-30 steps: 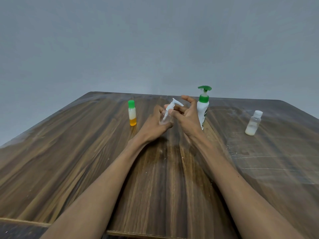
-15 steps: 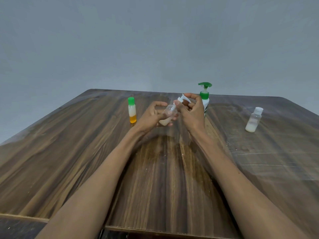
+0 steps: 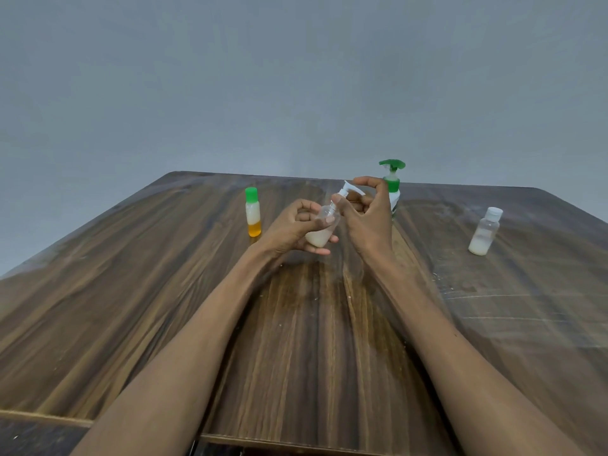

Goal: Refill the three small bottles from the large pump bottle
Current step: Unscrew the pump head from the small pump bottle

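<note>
Glossy wood-grain table (image 3: 131, 291); clear plastic bottle (image 3: 324, 225) with white plastic pump (image 3: 348, 189).

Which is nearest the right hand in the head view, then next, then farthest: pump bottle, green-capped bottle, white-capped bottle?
1. Pump bottle: just behind the right hand.
2. White-capped bottle: off to its right.
3. Green-capped bottle: far left, beyond the left hand.

Dark wooden table (image 3: 131, 307) with streaked brown grain, paler and scuffed with white scratches toward the right side. Front edge near the bottom. Behind, plain grey-blue wall (image 3: 263, 77) filling the upper half.
</note>
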